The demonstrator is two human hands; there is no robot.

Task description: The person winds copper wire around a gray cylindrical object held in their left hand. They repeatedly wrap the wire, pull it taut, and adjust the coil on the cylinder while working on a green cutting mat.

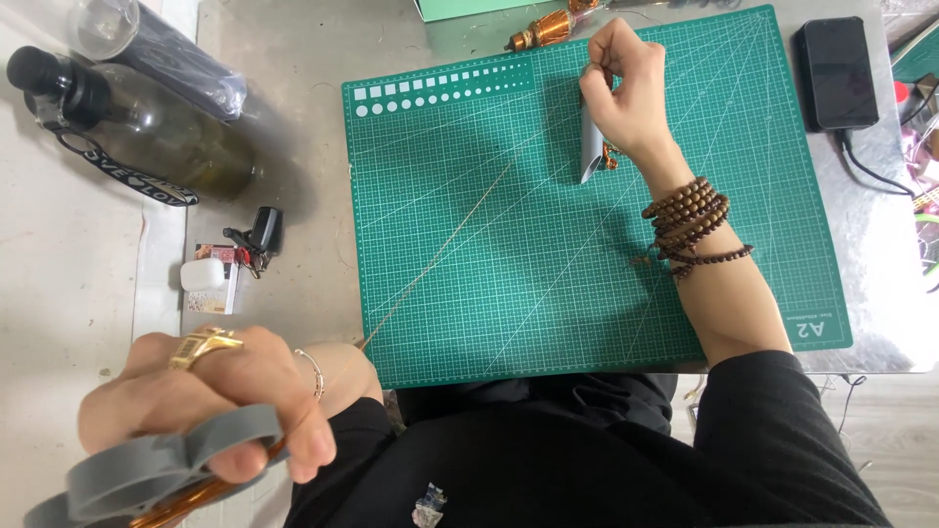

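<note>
My right hand (626, 93) is over the far part of a green cutting mat (489, 293), closed on a small grey tube-like piece (590, 147) with copper showing at its lower end. A thin wire (440, 254) runs diagonally across the mat from there towards my left hand (205, 401). My left hand is low at the near left, off the table edge, gripping a tool with grey handles (156, 469) and a copper-coloured part beneath. A gold ring sits on that hand; wooden bead bracelets (690, 220) wrap my right wrist.
A dark glass bottle with a strap (147, 137) lies at the far left beside a clear container (103, 24). A small white case and a black clip (230, 259) sit left of the mat. A black power bank (836, 73) lies at the far right, a copper coil (543, 29) behind the mat.
</note>
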